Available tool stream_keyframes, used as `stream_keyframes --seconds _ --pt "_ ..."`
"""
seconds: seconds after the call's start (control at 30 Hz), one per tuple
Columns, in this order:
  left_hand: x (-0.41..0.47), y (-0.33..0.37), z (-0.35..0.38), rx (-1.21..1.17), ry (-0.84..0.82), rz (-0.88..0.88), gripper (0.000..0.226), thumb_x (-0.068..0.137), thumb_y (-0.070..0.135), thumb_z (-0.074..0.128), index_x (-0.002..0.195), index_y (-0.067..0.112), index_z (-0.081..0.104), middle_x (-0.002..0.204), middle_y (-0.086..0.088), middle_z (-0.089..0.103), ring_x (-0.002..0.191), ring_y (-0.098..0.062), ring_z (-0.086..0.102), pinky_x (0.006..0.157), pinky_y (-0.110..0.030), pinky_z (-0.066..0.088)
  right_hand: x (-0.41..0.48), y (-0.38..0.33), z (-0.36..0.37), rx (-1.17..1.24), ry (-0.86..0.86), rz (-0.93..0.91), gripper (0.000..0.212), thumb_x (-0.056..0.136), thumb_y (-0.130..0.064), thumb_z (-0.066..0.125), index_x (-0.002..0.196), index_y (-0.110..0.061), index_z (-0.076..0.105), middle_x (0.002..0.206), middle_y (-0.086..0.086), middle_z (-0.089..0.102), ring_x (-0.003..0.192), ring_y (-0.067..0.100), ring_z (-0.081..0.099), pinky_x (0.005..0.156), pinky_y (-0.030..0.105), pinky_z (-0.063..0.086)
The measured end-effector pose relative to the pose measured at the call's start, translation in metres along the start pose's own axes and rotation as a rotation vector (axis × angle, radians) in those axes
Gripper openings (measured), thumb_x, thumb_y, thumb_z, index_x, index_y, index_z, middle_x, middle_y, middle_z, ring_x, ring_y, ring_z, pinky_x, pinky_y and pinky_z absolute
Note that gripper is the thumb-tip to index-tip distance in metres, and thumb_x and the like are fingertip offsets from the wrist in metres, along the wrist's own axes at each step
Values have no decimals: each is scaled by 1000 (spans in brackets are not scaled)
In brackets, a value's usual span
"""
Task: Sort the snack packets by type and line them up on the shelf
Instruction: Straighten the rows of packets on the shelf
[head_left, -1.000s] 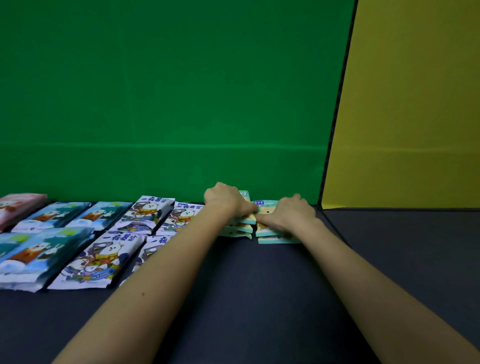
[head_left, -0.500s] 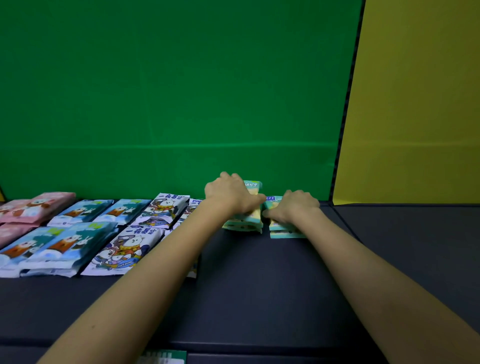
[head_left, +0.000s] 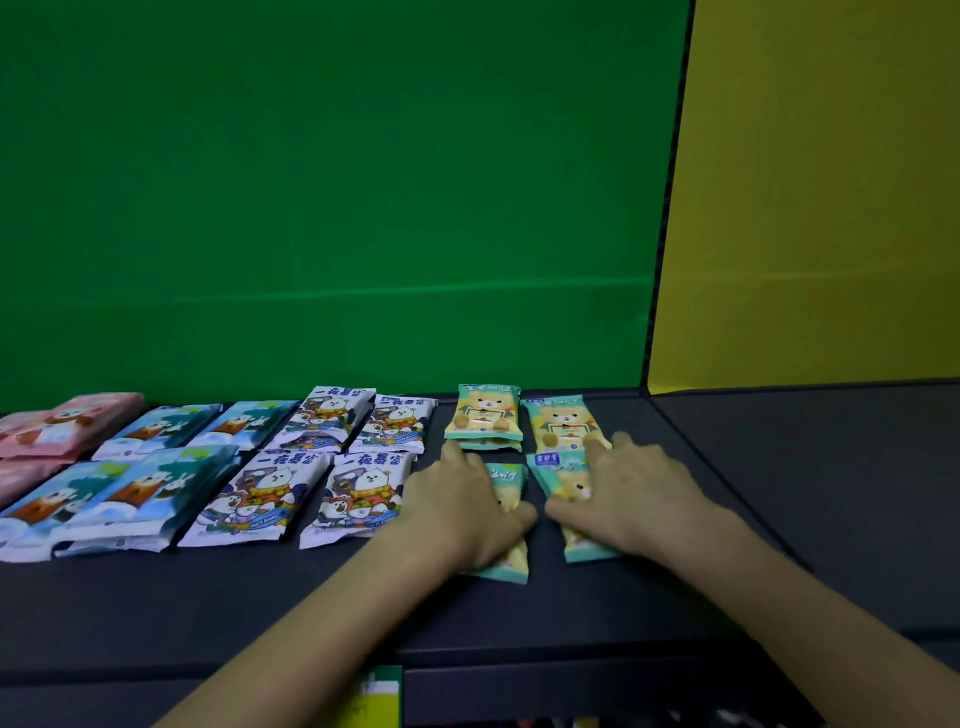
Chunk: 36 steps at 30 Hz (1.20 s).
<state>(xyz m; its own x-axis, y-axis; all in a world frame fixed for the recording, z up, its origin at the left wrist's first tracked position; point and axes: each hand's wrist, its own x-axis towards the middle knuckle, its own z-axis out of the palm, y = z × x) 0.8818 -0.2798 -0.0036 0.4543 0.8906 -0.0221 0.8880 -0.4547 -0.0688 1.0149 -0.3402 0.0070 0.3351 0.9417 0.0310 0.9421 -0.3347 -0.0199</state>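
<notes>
Left hand (head_left: 462, 512) lies flat with fingers straight, pressing on the front-left teal packet (head_left: 511, 486). Right hand (head_left: 636, 499) is also flat and outstretched on the front-right teal packet (head_left: 556, 475), index fingertip over the near edge of the back-right teal packet (head_left: 561, 421). Back-left teal packet (head_left: 485, 413) is stacked on another, just beside it. All lie on the dark shelf (head_left: 779, 467), right of the white packets (head_left: 363, 491), blue packets (head_left: 150, 488) and, far left, pink packets (head_left: 67, 421). Green backdrop (head_left: 337, 182) behind, yellow panel (head_left: 831, 182) to the right.
</notes>
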Motion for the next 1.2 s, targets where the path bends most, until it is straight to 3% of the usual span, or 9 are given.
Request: stream_keyframes --seconds 0.17,0.3,0.4,0.6,0.7,0.8,0.93,1.07,1.2 --pt "-10 -5 -4 -23 135 46 66 96 56 18 139 8 33 143 -15 32 124 -32 45 97 -40 40 -2 13 8 -18 107 -31 81 84 -74 22 144 -20 28 141 5 33 126 25 39 92 38 42" --pt "-34 -23 -1 -62 55 271 65 94 57 22 149 24 13 153 -3 20 139 -24 23 111 -36 28 -25 35 6 148 -145 -259 75 86 -70 26 149 -37 3 157 -17 -5 145 9 5 114 37 24" --pt "-38 -30 7 26 27 323 66 96 55 24 151 24 4 156 -3 12 141 -22 14 114 -33 22 -32 38 10 138 -214 -291 74 89 -66 28 148 -38 -7 155 -20 -18 145 2 -3 114 33 20" --pt "-26 -33 1 49 -29 350 61 97 51 23 150 25 9 156 -6 15 140 -24 17 115 -34 20 -24 36 11 138 -215 -302 72 90 -64 25 149 -36 -7 156 -17 -18 145 3 -6 116 31 15" --pt "-15 -34 -15 -44 -68 323 56 98 49 24 147 22 23 154 -8 23 139 -24 20 113 -34 18 -8 43 5 286 -223 -293 74 88 -65 25 150 -33 1 157 -15 -13 145 4 -8 117 29 4" --pt "26 -33 -23 -440 61 200 58 99 42 29 147 11 22 154 -10 25 140 -24 23 113 -35 21 28 47 2 559 -62 -167 64 95 -51 31 150 -24 13 159 -7 2 146 10 7 115 27 9" --pt "80 -29 -24 -888 -19 -14 57 101 24 35 149 5 14 157 -13 17 142 -26 24 113 -34 22 72 45 12 821 -62 0 61 97 -36 43 150 -16 18 157 2 19 143 20 22 114 31 19" --pt "103 -23 -16 -839 -64 -59 55 101 25 35 146 -2 18 140 -14 37 121 -25 46 102 -32 30 95 35 22 635 -109 -30 66 98 -35 42 151 -13 10 160 4 4 146 21 13 116 30 15" --pt "116 -20 -8 -747 -97 -80 59 100 30 39 147 1 16 153 -17 27 136 -30 32 107 -33 29 104 28 24 480 -112 -42 61 100 -34 35 150 -7 11 159 10 -3 146 25 11 114 28 16"
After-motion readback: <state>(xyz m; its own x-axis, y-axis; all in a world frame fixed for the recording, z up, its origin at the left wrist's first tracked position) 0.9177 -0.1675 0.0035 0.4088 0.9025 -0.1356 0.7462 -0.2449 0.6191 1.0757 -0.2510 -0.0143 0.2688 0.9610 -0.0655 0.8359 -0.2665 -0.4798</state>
